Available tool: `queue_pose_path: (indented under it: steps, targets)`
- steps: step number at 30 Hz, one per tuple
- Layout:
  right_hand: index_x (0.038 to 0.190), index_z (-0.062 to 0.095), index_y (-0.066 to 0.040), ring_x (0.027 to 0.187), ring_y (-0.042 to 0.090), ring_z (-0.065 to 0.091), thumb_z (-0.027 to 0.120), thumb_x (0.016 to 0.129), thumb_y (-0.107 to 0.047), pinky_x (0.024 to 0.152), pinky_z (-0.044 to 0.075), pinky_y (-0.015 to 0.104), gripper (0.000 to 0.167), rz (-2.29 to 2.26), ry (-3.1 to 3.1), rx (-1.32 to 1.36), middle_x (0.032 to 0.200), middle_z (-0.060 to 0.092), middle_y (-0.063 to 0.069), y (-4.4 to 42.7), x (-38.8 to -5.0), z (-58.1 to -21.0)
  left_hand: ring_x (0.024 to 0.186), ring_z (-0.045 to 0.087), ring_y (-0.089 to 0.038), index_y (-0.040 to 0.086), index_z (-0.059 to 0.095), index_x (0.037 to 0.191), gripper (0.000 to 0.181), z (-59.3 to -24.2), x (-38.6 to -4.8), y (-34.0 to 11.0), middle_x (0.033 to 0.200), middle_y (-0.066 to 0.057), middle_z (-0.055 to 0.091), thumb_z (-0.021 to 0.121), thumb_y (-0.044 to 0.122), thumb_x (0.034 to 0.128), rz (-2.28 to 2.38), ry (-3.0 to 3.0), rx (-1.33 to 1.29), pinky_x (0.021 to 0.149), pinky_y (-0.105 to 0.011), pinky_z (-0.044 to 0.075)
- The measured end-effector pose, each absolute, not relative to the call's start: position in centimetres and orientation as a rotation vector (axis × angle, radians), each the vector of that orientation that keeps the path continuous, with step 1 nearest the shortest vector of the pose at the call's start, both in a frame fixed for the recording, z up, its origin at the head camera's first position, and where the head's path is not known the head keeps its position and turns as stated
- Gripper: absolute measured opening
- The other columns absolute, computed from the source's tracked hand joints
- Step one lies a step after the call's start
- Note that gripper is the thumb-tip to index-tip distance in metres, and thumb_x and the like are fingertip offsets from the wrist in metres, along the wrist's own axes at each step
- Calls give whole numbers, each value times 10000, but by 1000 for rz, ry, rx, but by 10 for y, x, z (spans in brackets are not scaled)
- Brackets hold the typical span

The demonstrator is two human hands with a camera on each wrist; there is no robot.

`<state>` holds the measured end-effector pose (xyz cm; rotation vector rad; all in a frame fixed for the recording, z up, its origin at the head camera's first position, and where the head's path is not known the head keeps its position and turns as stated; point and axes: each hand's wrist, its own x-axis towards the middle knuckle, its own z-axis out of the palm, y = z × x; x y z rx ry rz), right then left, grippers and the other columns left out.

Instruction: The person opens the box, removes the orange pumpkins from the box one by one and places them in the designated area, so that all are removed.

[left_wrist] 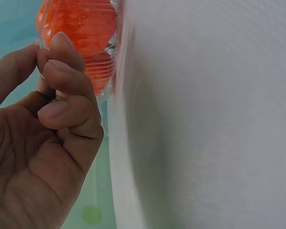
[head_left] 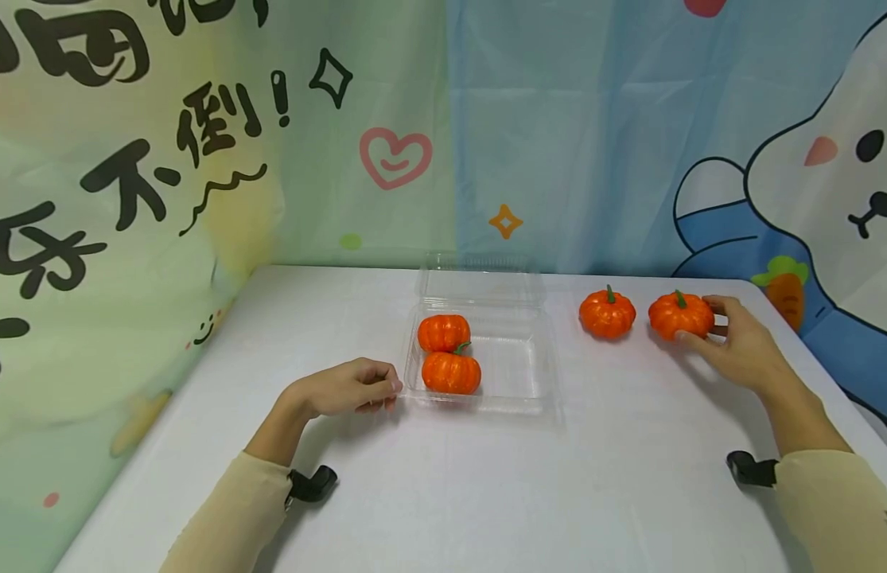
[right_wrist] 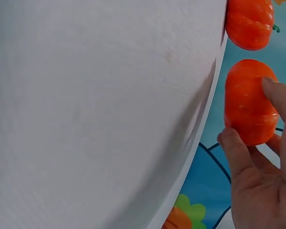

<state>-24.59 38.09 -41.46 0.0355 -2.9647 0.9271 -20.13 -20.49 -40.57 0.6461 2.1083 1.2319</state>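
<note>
A clear plastic container (head_left: 511, 402) lies with its lid folded back, two orange pumpkins (head_left: 451, 373) one in front of the other along its left side. My left hand (head_left: 353, 387) pinches the container's front left edge between thumb and fingers; the left wrist view shows the fingertips (left_wrist: 62, 67) beside the clear wall. At the right, my right hand (head_left: 737, 342) grips an orange pumpkin (head_left: 679, 316) from its right side. In the right wrist view, thumb and fingers of the hand (right_wrist: 262, 186) lie around that pumpkin (right_wrist: 250, 102); whether it touches the table cannot be told.
Another orange pumpkin (head_left: 607, 313) stands between the container and the held one. The white table (head_left: 486, 493) ends at a printed cloth backdrop (head_left: 558, 119) behind and on the left. The container's open lid (head_left: 481, 285) extends toward the table's back edge.
</note>
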Motion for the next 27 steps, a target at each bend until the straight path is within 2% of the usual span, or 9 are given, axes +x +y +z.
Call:
queue_pose_path:
  steps: [7,12,20,27]
  targets:
    - [1585,63,81,1285,630,361,566,980,-620,990,395,732,1054,952,-3028,-5,1549,197,423,382,-248,-418,610,415,-146,0,624,952,252,-403,-199,-206,821,-172,581,514,188,1078,1223,2120,637,614,-228,376]
    - [1582,56,87,1297,634,352,565,977,-628,989,392,734,1066,944,-3052,-11,1556,184,423,380,-249,-419,607,415,-146,-5,624,955,256,-403,-199,-207,820,-183,581,513,189,1079,1223,2122,640,618,-230,375]
    - [1575,38,101,1325,649,309,543,995,-617,1003,354,760,1052,930,-3127,-38,1557,161,433,382,-251,-418,608,415,-151,3,625,948,253,-403,-198,-207,779,-81,576,524,197,1075,1235,2131,646,617,-228,374]
    - [1561,13,126,1328,661,292,511,981,-669,1016,335,763,1103,935,-3169,-61,1530,168,462,385,-252,-418,614,421,-156,-2,625,955,263,-405,-199,-205,779,-74,576,523,207,1078,1238,2134,648,620,-232,381]
